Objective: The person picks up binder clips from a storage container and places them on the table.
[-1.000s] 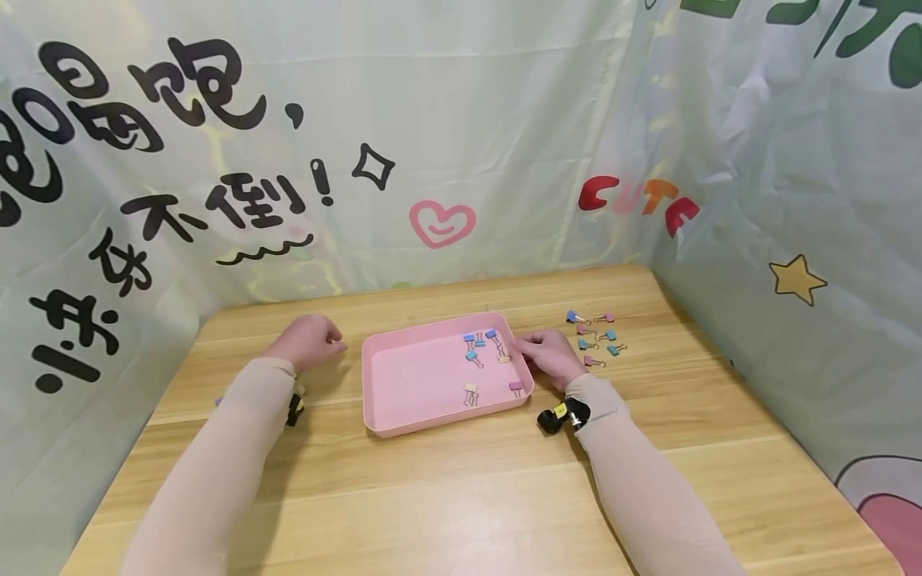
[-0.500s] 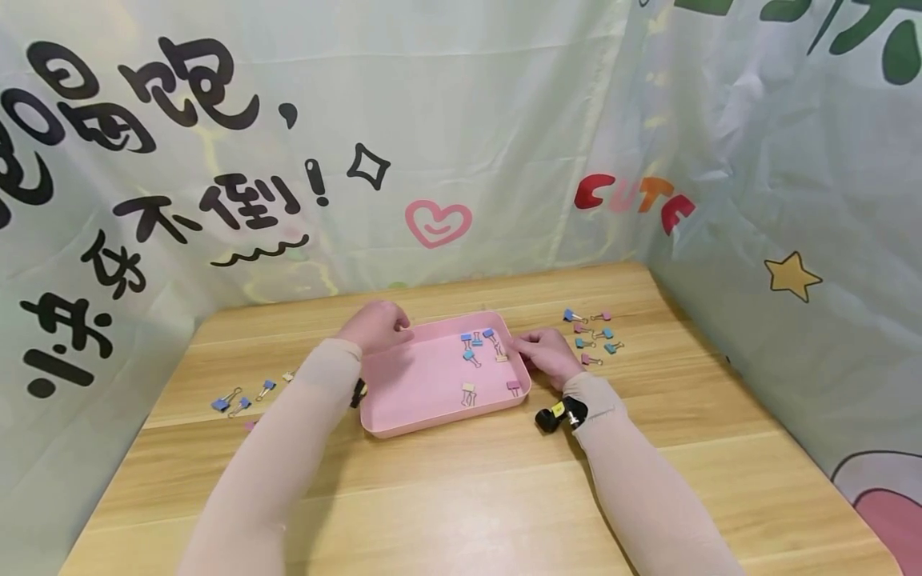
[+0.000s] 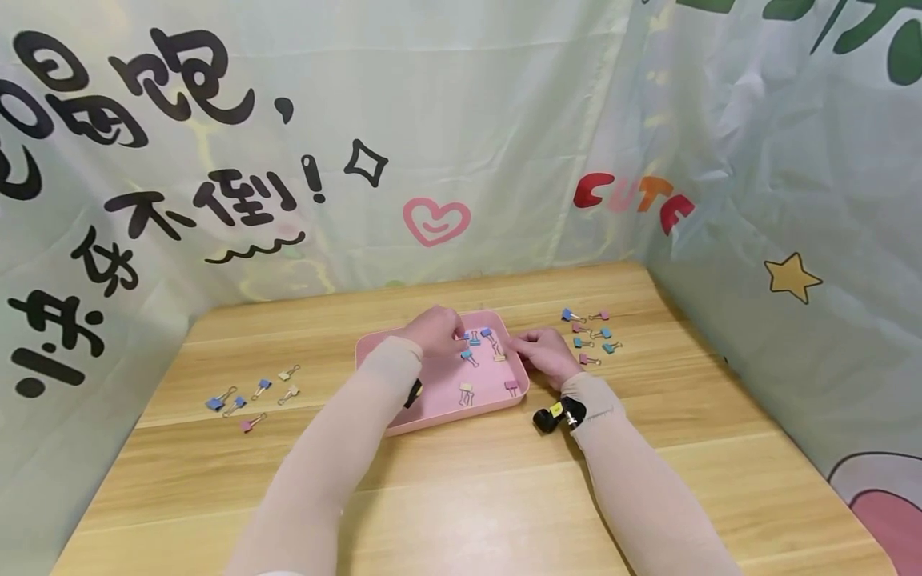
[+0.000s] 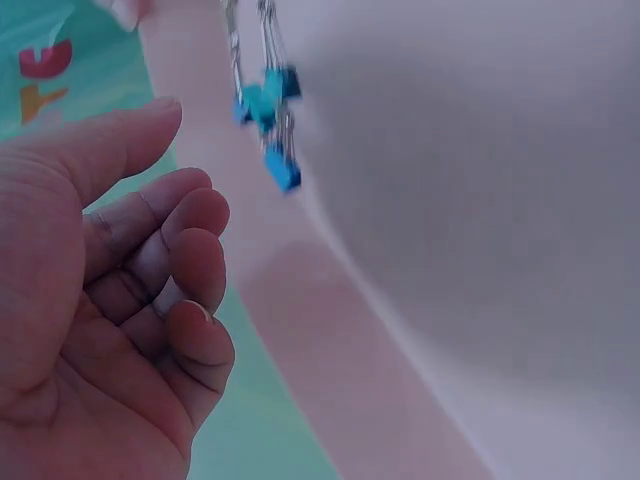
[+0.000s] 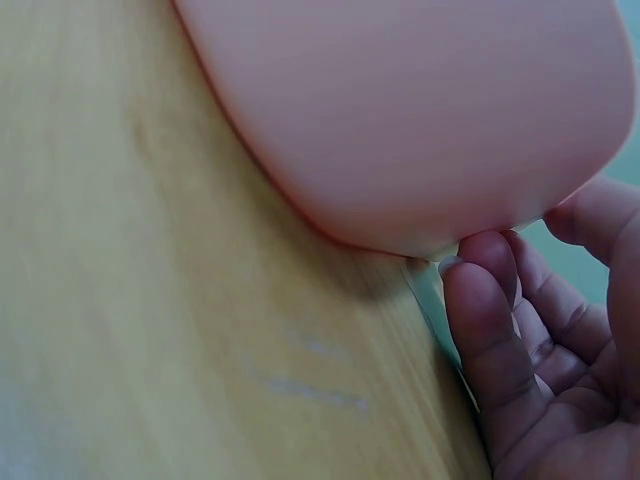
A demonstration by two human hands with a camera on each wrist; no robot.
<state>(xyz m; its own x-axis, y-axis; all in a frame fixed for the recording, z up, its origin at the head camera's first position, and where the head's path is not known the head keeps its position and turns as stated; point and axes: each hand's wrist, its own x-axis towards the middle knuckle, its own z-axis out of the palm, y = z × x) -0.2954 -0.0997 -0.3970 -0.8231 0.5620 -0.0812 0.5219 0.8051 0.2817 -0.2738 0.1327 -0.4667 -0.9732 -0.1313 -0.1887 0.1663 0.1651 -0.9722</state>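
Observation:
A shallow pink tray [image 3: 441, 406] lies on the table with several binder clips in it. My left hand [image 3: 434, 330] is over the tray beside a teal clip [image 3: 469, 357] and others. The left wrist view shows its fingers loosely curled with nothing between them, below blue [image 4: 284, 168] and teal [image 4: 264, 105] clips. My right hand [image 3: 551, 356] holds the tray's right end. In the right wrist view, its thumb is at the rim and the fingertips [image 5: 478, 298] meet the outer wall. A yellow clip [image 3: 466, 392] and a pink clip [image 3: 511, 387] sit near the tray's front.
On the left of the wooden table [image 3: 468, 496] lie several loose clips, among them a blue clip [image 3: 216, 402] and a pink clip [image 3: 248, 424]. More clips, including a teal clip [image 3: 611, 347], lie right of the tray. A printed curtain [image 3: 504, 120] hangs behind.
My left hand has moved right, from the table left of the tray to over the clips in it, uncovering the loose clips at left. The right hand has stayed on the tray.

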